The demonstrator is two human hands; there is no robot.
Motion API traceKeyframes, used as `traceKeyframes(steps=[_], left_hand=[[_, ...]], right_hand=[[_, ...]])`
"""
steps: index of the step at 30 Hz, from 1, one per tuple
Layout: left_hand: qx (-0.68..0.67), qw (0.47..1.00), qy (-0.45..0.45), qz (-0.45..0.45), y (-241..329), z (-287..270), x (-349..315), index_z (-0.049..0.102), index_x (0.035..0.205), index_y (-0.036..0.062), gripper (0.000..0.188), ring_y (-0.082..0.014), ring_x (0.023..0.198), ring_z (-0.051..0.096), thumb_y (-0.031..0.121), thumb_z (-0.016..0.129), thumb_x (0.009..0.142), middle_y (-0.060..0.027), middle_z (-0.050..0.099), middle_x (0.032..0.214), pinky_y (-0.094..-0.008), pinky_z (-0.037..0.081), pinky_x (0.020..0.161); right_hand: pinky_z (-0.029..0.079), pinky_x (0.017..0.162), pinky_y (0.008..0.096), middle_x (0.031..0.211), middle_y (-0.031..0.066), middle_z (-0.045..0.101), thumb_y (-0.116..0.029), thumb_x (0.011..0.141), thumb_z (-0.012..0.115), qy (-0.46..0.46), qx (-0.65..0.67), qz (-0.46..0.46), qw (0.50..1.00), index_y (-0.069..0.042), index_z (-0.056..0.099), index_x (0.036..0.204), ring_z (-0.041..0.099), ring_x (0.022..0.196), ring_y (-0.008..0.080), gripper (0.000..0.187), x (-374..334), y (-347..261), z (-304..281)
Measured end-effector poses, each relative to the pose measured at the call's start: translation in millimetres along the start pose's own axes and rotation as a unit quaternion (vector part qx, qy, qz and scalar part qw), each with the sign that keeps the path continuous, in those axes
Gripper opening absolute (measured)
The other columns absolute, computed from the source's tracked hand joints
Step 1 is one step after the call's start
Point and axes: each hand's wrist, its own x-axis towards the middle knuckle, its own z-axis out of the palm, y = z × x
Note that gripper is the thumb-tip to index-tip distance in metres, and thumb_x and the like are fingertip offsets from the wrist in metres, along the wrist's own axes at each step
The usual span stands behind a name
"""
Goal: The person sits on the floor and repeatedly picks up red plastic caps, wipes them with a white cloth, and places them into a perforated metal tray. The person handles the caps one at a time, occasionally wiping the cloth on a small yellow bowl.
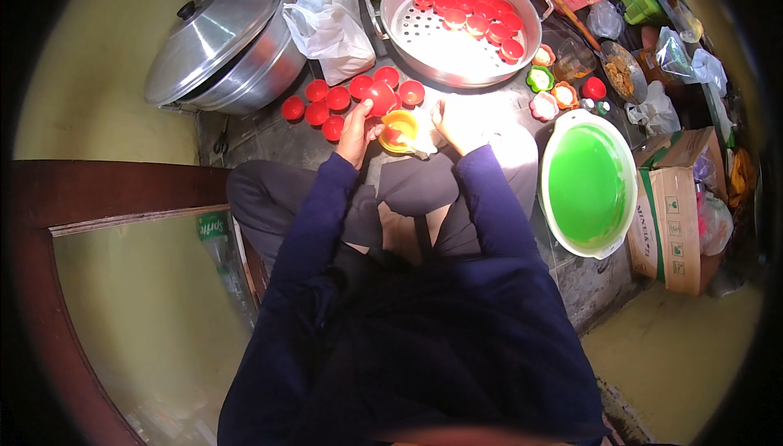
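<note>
My left hand (356, 135) is closed on a small red cup (379, 98), tilted above the floor in front of my crossed legs. Just below it stands a yellow-orange bowl (393, 139) with something red inside and a whitish, crumpled-looking thing (423, 143) at its right side. My right hand (451, 126) is right of the bowl, fingers curled; strong glare washes out whatever they hold. Several more red cups (316, 113) stand grouped on the tiles to the left. Beyond, a round metal steamer tray (414, 48) with holes carries several red cups (454, 19).
At the right is a whitish tub (547, 170) of green liquid (589, 185), beside a cardboard box (670, 218). Small flower-shaped moulds (539, 79) lie near the tray. A large lidded pot (253, 79) and a white plastic bag (330, 26) stand far left.
</note>
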Motion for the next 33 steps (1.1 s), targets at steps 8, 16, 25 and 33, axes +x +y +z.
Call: traceKeyframes(steps=[8, 16, 25, 33], left_hand=[[0.017, 0.999, 0.044, -0.02, -17, 13, 15, 0.054, 0.106, 0.0081, 0.033, -0.0078, 0.064, 0.043, 0.038, 0.052, 0.093, 0.0011, 0.053, 0.087, -0.021, 0.034, 0.052], [0.002, 0.998, 0.054, -0.034, -19, 18, 18, 0.053, 0.116, 0.0081, 0.036, -0.0051, 0.061, 0.042, 0.035, 0.054, 0.092, 0.0016, 0.054, 0.09, -0.019, 0.033, 0.049], [0.068, 0.993, 0.094, -0.019, -28, 51, 27, 0.047, 0.128, 0.0069, 0.043, -0.0039, 0.076, 0.048, 0.029, 0.053, 0.092, -0.0007, 0.057, 0.103, -0.023, 0.042, 0.061], [0.096, 0.995, -0.004, 0.029, -21, 63, 44, 0.045, 0.13, 0.0053, 0.041, -0.013, 0.098, 0.056, 0.016, 0.052, 0.091, -0.0089, 0.056, 0.116, -0.0295, 0.048, 0.082]], right_hand=[[0.051, 0.072, 0.0376, 0.081, 0.0167, 0.065, -0.007, 0.08, 0.055, -0.124, 0.057, 0.091, 0.986, 0.0, 0.067, 0.091, 0.064, 0.074, 0.029, 0.018, 0, -20, -19], [0.052, 0.074, 0.0385, 0.089, 0.017, 0.064, -0.01, 0.084, 0.055, -0.066, 0.142, 0.089, 0.984, 0.0, 0.064, 0.098, 0.063, 0.08, 0.0279, 0.019, -6, -12, -8], [0.053, 0.077, 0.0395, 0.097, 0.0173, 0.062, -0.013, 0.088, 0.054, 0.052, 0.54, 0.171, 0.823, 0.0, 0.06, 0.105, 0.063, 0.086, 0.0267, 0.022, -10, 2, -3], [0.054, 0.079, 0.0404, 0.105, 0.0176, 0.061, -0.016, 0.092, 0.054, -0.037, 0.739, 0.184, 0.647, 0.0, 0.057, 0.111, 0.062, 0.092, 0.0256, 0.025, -18, 14, -15]])
